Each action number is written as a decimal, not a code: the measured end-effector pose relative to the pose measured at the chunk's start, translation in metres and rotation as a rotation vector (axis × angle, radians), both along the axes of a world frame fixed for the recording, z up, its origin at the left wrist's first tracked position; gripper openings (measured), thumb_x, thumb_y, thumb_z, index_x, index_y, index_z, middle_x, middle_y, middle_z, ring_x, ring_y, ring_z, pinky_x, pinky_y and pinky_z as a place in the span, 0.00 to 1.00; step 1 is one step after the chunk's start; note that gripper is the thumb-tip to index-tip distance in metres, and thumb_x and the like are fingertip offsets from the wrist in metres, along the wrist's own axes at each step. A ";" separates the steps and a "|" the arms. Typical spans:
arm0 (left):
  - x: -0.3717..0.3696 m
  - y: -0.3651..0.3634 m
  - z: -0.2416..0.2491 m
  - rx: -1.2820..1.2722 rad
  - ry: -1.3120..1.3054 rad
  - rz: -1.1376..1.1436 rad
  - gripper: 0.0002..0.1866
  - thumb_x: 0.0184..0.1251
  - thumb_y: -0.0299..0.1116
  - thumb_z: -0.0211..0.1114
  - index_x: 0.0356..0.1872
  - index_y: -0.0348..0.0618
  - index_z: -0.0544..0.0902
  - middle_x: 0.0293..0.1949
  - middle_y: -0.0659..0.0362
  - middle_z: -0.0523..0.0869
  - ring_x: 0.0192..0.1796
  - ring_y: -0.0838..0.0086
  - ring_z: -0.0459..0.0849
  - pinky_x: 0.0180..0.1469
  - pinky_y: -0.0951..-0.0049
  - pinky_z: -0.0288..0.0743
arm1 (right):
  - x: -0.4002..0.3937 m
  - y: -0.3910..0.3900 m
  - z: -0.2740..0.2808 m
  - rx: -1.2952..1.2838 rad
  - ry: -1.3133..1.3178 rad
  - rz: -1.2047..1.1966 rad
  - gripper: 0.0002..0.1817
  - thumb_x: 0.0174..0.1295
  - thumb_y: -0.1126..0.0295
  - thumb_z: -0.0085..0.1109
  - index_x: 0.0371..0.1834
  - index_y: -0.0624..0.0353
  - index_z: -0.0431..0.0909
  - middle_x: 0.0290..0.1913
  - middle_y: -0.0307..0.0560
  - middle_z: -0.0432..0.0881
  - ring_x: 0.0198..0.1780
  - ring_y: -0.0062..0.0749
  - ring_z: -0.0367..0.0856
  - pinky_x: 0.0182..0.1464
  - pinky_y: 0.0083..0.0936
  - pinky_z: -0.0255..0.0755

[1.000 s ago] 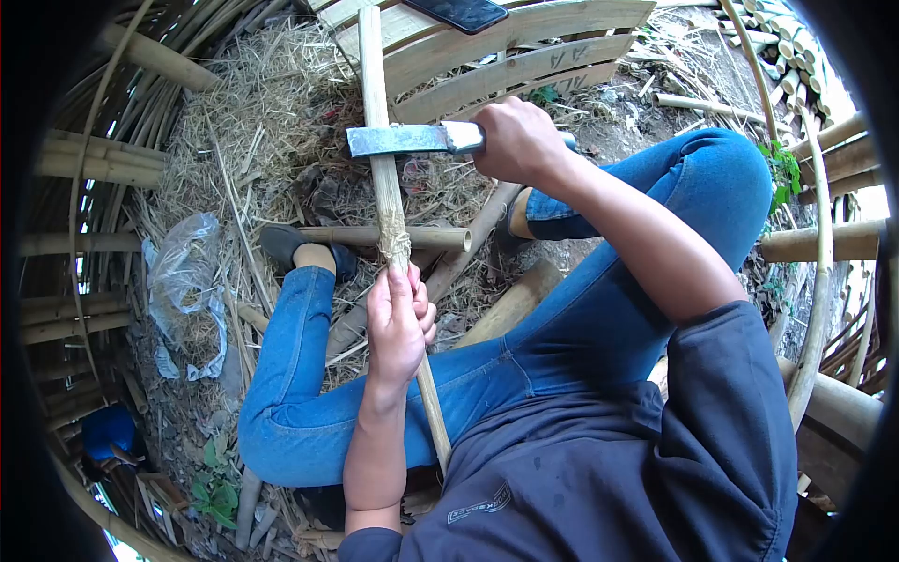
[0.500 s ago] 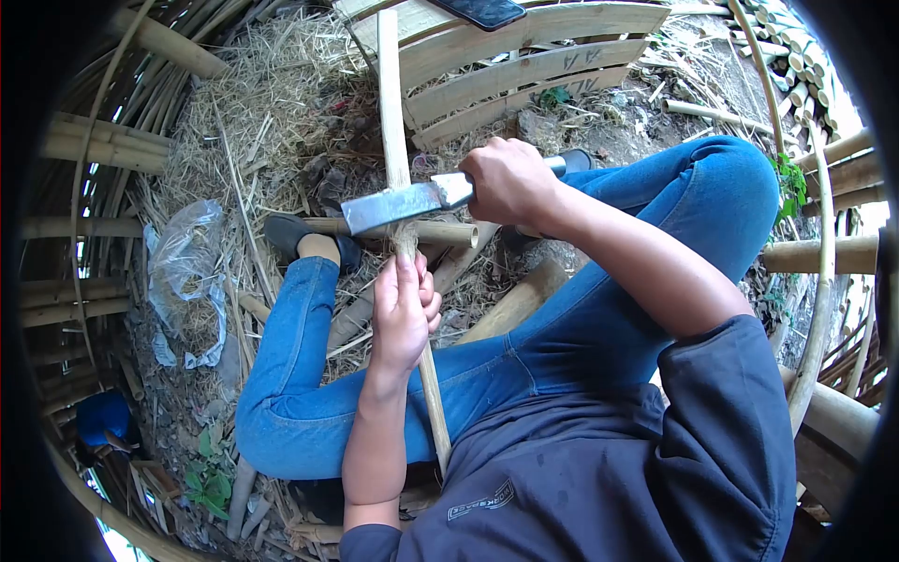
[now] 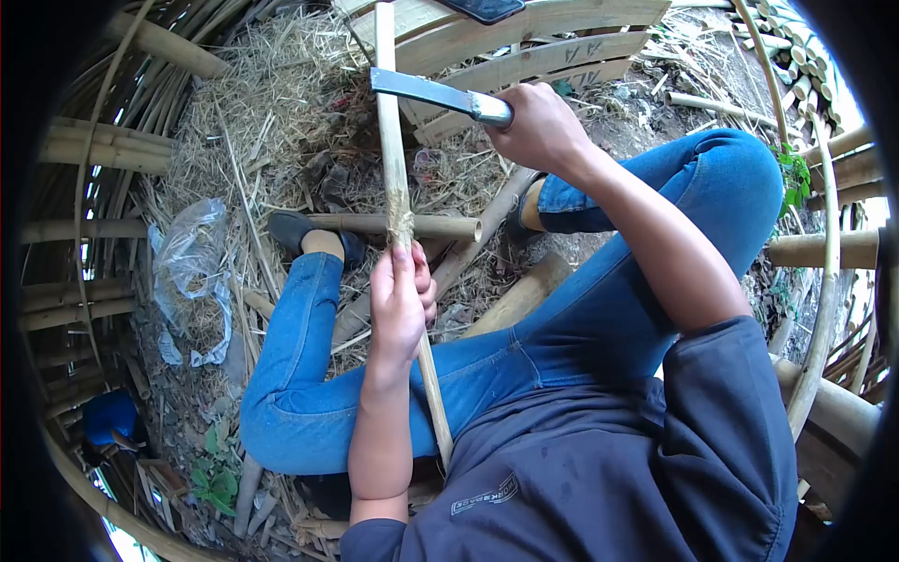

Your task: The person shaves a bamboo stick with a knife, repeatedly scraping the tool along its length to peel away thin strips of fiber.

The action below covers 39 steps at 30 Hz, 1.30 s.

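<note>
My left hand (image 3: 401,304) is closed around a long pale wooden stick (image 3: 390,140) that runs from my lap up past the slatted crate. Just above those fingers, a rough, frayed patch shows on the stick. My right hand (image 3: 541,126) grips the handle end of a square-ended machete (image 3: 421,91), whose blade overlaps the stick's upper part in this view. Behind the frayed patch, a cut bamboo pole (image 3: 445,229) lies crosswise on the ground.
A slatted wooden crate (image 3: 534,73) stands ahead, with a phone (image 3: 485,7) on top. A clear plastic bag (image 3: 190,258) lies at the left on straw-covered ground. Bamboo bars line both sides, and cut bamboo (image 3: 796,56) is piled at the far right.
My right hand has raised the machete up and away from the frayed patch, toward the stick's far end. My left hand keeps its hold on the stick, nearly still.
</note>
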State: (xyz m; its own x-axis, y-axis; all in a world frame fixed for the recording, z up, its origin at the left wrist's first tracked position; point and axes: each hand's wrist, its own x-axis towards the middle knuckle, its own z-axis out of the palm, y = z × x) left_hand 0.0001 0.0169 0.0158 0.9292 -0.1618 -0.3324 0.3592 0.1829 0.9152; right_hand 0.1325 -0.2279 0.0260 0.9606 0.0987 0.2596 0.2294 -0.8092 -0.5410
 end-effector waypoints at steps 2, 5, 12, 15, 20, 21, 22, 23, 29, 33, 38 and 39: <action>0.006 0.009 0.002 -0.070 0.053 0.017 0.18 0.87 0.50 0.43 0.42 0.47 0.71 0.22 0.73 0.59 0.19 0.90 0.54 0.18 0.85 0.45 | -0.004 0.008 -0.004 0.020 -0.009 0.053 0.12 0.50 0.66 0.65 0.35 0.57 0.90 0.30 0.58 0.88 0.37 0.53 0.89 0.49 0.44 0.83; 0.010 0.023 0.000 -0.247 0.133 -0.011 0.20 0.87 0.50 0.40 0.45 0.46 0.72 0.21 0.72 0.59 0.19 0.89 0.55 0.18 0.86 0.48 | -0.011 0.014 0.008 -0.030 0.020 0.115 0.11 0.50 0.66 0.65 0.36 0.55 0.90 0.30 0.58 0.88 0.36 0.54 0.88 0.47 0.44 0.83; 0.015 0.032 0.004 -0.213 0.231 -0.093 0.24 0.85 0.52 0.38 0.50 0.41 0.75 0.23 0.69 0.64 0.22 0.85 0.63 0.24 0.81 0.61 | -0.014 0.014 0.007 -0.022 0.033 0.120 0.11 0.49 0.67 0.65 0.36 0.55 0.90 0.30 0.57 0.87 0.36 0.54 0.88 0.46 0.45 0.82; 0.013 0.030 0.006 -0.188 0.220 -0.103 0.27 0.85 0.53 0.37 0.53 0.39 0.76 0.25 0.66 0.69 0.26 0.81 0.69 0.28 0.77 0.68 | -0.015 0.014 0.007 0.002 0.013 0.126 0.11 0.49 0.67 0.66 0.36 0.55 0.90 0.30 0.57 0.87 0.35 0.54 0.87 0.46 0.45 0.82; 0.012 0.030 0.004 -0.153 0.194 -0.140 0.29 0.85 0.54 0.36 0.53 0.37 0.77 0.27 0.64 0.72 0.28 0.79 0.73 0.31 0.73 0.74 | -0.021 0.016 0.015 -0.006 0.054 0.188 0.09 0.50 0.68 0.67 0.33 0.59 0.87 0.30 0.57 0.86 0.35 0.55 0.86 0.43 0.43 0.81; 0.012 0.030 0.003 -0.145 0.194 -0.135 0.30 0.85 0.54 0.36 0.53 0.37 0.77 0.27 0.64 0.72 0.28 0.79 0.73 0.31 0.73 0.75 | -0.022 0.017 0.014 -0.010 0.059 0.203 0.09 0.49 0.68 0.67 0.33 0.58 0.87 0.30 0.57 0.86 0.35 0.55 0.86 0.43 0.43 0.81; 0.012 0.030 0.002 -0.138 0.194 -0.129 0.30 0.85 0.54 0.37 0.53 0.37 0.78 0.27 0.64 0.72 0.28 0.79 0.73 0.31 0.72 0.75 | -0.021 0.017 0.010 -0.008 0.022 0.218 0.09 0.49 0.67 0.67 0.32 0.58 0.87 0.28 0.56 0.86 0.34 0.55 0.86 0.42 0.44 0.80; 0.012 0.030 0.001 -0.131 0.194 -0.122 0.30 0.85 0.55 0.37 0.52 0.37 0.78 0.27 0.64 0.73 0.28 0.79 0.73 0.31 0.72 0.76 | -0.022 0.017 0.010 -0.014 0.035 0.227 0.09 0.49 0.67 0.67 0.32 0.58 0.87 0.28 0.56 0.85 0.34 0.55 0.86 0.42 0.44 0.80; 0.012 0.028 -0.001 -0.101 0.176 -0.087 0.30 0.85 0.54 0.37 0.55 0.36 0.77 0.33 0.60 0.79 0.34 0.75 0.80 0.41 0.66 0.85 | -0.023 0.020 0.008 -0.026 0.032 0.244 0.09 0.49 0.66 0.68 0.30 0.59 0.86 0.27 0.56 0.85 0.33 0.56 0.85 0.40 0.45 0.80; 0.011 0.024 0.001 -0.045 0.161 -0.148 0.27 0.85 0.51 0.41 0.56 0.36 0.77 0.38 0.56 0.83 0.42 0.70 0.86 0.47 0.61 0.87 | -0.024 0.019 0.010 0.005 0.020 0.247 0.09 0.49 0.66 0.68 0.29 0.59 0.85 0.26 0.56 0.84 0.33 0.56 0.84 0.40 0.45 0.79; 0.005 0.024 0.005 0.203 0.074 -0.422 0.14 0.80 0.36 0.58 0.56 0.37 0.75 0.39 0.56 0.83 0.43 0.71 0.87 0.50 0.67 0.84 | -0.023 0.018 0.008 -0.025 0.031 0.249 0.09 0.48 0.66 0.68 0.30 0.58 0.86 0.27 0.56 0.85 0.33 0.56 0.85 0.39 0.45 0.79; 0.002 0.023 0.006 0.294 0.035 -0.496 0.13 0.79 0.34 0.60 0.56 0.37 0.74 0.39 0.56 0.83 0.42 0.71 0.87 0.50 0.69 0.84 | -0.022 0.017 0.008 -0.023 0.024 0.254 0.09 0.48 0.66 0.67 0.30 0.58 0.86 0.27 0.56 0.85 0.33 0.56 0.85 0.39 0.45 0.79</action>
State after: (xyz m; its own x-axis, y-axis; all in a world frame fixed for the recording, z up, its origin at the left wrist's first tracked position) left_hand 0.0016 0.0403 0.0217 0.7535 -0.4714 -0.4583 0.3681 -0.2751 0.8882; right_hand 0.1101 -0.2108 0.0345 0.9102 0.3433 0.2316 0.4140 -0.7395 -0.5309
